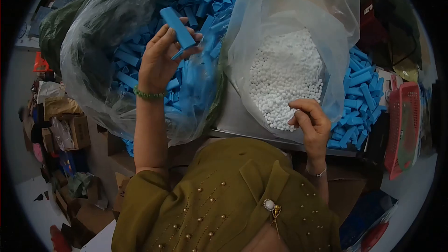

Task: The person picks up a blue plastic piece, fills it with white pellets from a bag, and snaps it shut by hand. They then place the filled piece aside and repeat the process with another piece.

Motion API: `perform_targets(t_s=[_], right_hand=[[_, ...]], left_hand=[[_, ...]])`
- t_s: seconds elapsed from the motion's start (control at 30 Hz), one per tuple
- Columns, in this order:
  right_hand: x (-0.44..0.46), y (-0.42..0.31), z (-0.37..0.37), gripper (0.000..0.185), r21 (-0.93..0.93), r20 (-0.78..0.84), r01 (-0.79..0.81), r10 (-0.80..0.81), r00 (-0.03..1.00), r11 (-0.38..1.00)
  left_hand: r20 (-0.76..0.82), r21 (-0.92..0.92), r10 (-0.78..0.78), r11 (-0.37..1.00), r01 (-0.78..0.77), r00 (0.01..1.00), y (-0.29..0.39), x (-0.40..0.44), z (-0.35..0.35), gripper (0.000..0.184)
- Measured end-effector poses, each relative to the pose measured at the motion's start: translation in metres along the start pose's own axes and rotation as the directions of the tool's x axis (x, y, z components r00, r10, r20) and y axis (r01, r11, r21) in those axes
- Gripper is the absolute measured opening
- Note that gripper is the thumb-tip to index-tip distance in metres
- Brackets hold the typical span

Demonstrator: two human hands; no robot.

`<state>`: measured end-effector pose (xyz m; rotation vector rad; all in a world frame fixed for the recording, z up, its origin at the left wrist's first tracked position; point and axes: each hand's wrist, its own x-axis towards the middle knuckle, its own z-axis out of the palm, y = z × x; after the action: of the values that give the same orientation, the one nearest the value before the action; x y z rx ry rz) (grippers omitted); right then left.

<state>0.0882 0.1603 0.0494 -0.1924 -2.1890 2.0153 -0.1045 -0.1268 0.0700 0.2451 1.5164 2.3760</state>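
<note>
My left hand (158, 58) is raised over a large clear plastic bag (88, 46) filled with blue plastic pieces (126, 58). Its fingers close on a long blue triangular plastic piece (178, 28), which slants up to the left. A small blue tip (177, 55) shows just below that piece, and I cannot tell whether it is part of it. At the near edge of a second bag (242, 32), full of small white balls (284, 74), my right hand (311, 123) is closed in a pinch. Whatever its fingertips hold, if anything, is hidden.
Another heap of blue pieces (359, 98) lies right of the white balls. Beyond it stands a pink plastic basket (401, 126). A strip of metal tabletop (235, 112) shows between the bags. Cardboard boxes (79, 131) are at the left.
</note>
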Motion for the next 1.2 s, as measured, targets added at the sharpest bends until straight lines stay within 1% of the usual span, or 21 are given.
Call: perform_targets(t_s=[0.03, 0.1, 0.17, 0.2, 0.23, 0.27, 0.37, 0.43, 0.47, 0.53, 0.57, 0.6, 0.63, 0.67, 0.7, 0.77, 0.8, 1.03, 1.1, 1.13, 1.2], right_hand=[[0.002, -0.001, 0.002, 0.015, -0.006, -0.008, 0.019, -0.019, 1.0, 1.0], [0.007, -0.006, 0.007, 0.017, -0.023, -0.034, 0.031, -0.032, 0.999, 0.999], [0.011, -0.01, 0.01, 0.024, -0.341, -0.058, 0.312, -0.351, 0.935, 0.887], [0.01, -0.009, 0.008, 0.024, -0.358, -0.083, 0.288, -0.337, 0.938, 0.888], [0.009, -0.009, 0.005, 0.03, -0.521, 0.048, 0.438, -0.487, 0.872, 0.733], [0.008, -0.008, 0.002, 0.037, -0.635, 0.213, 0.568, -0.588, 0.78, 0.524], [-0.007, 0.015, -0.001, 0.044, -0.655, 0.332, 0.56, -0.472, 0.816, 0.507], [-0.015, 0.028, -0.005, 0.044, -0.672, 0.386, 0.536, -0.376, 0.842, 0.511], [-0.018, 0.034, -0.009, 0.039, -0.7, 0.329, 0.465, -0.334, 0.883, 0.541], [-0.02, 0.037, -0.017, 0.033, -0.72, 0.27, 0.39, -0.286, 0.919, 0.573], [-0.018, 0.036, -0.022, 0.026, -0.803, 0.168, 0.235, -0.17, 0.971, 0.548], [-0.017, 0.035, -0.025, 0.02, -0.862, 0.051, 0.072, -0.055, 0.997, 0.502], [-0.017, 0.035, -0.027, 0.02, -0.858, 0.043, 0.061, -0.047, 0.998, 0.51], [-0.015, 0.035, -0.028, 0.019, -0.88, -0.005, -0.023, 0.04, 0.999, 0.474], [-0.014, 0.035, -0.029, 0.018, -0.897, -0.053, -0.102, 0.125, 0.991, 0.431], [-0.017, 0.047, -0.028, 0.018, -0.912, -0.034, -0.099, 0.169, 0.985, 0.397], [-0.018, 0.053, -0.027, 0.019, -0.929, -0.016, -0.091, 0.208, 0.978, 0.359], [0.009, 0.078, -0.009, 0.015, -0.823, -0.013, -0.078, 0.118, 0.993, 0.563], [0.013, 0.076, -0.009, 0.02, -0.738, -0.042, -0.115, 0.124, 0.991, 0.665], [0.013, 0.078, -0.009, 0.02, -0.737, -0.044, -0.117, 0.125, 0.991, 0.665], [0.011, 0.082, -0.011, 0.027, -0.655, -0.082, -0.044, -0.013, 0.997, 0.754]], left_hand=[[0.002, 0.003, -0.017, 1.0, 0.017, 1.0, -0.002, -0.006, 0.01, 0.047], [0.266, -0.142, -0.126, 0.975, 0.168, 0.956, -0.015, -0.015, 0.033, 0.044], [0.313, 0.112, -0.287, 0.958, 0.265, 0.905, -0.032, -0.023, 0.054, 0.048], [0.298, 0.287, -0.381, 0.91, 0.299, 0.875, -0.041, -0.027, 0.062, 0.05], [0.253, 0.376, -0.453, 0.86, 0.345, 0.855, -0.05, -0.03, 0.076, 0.054], [0.325, 0.427, -0.506, 0.832, 0.353, 0.799, -0.063, -0.031, 0.078, 0.055], [0.4, 0.58, -0.611, 0.746, 0.328, 0.683, -0.084, -0.037, 0.096, 0.059], [0.461, 0.709, -0.578, 0.696, 0.113, 0.674, -0.099, -0.041, 0.105, 0.061], [0.461, 0.706, -0.58, 0.698, 0.119, 0.671, -0.101, -0.039, 0.108, 0.061], [0.331, 0.516, -0.577, 0.773, 0.369, 0.746, -0.106, -0.03, 0.114, 0.065], [0.313, 0.594, -0.508, 0.764, 0.252, 0.802, -0.108, -0.024, 0.109, 0.067], [0.312, 0.601, -0.52, 0.757, 0.259, 0.795, -0.111, -0.025, 0.106, 0.067], [0.366, 0.794, -0.405, 0.606, -0.054, 0.838, -0.114, -0.025, 0.103, 0.068], [0.456, 0.87, -0.299, 0.349, -0.349, 0.838, -0.118, -0.026, 0.101, 0.07], [0.455, 0.871, -0.306, 0.348, -0.347, 0.836, -0.125, -0.031, 0.099, 0.07], [0.484, 0.874, -0.28, 0.104, -0.475, 0.829, -0.141, -0.046, 0.102, 0.073], [0.442, 0.89, -0.302, 0.027, -0.456, 0.845, -0.149, -0.05, 0.108, 0.07], [0.356, 0.917, -0.195, 0.26, -0.302, 0.914, -0.173, -0.028, 0.104, 0.05], [0.361, 0.831, -0.156, 0.502, -0.241, 0.919, -0.171, -0.018, 0.101, 0.033], [0.362, 0.83, -0.157, 0.502, -0.242, 0.919, -0.167, -0.017, 0.1, 0.033], [0.253, 0.671, -0.286, 0.74, 0.045, 0.924, -0.155, -0.013, 0.102, 0.024]])
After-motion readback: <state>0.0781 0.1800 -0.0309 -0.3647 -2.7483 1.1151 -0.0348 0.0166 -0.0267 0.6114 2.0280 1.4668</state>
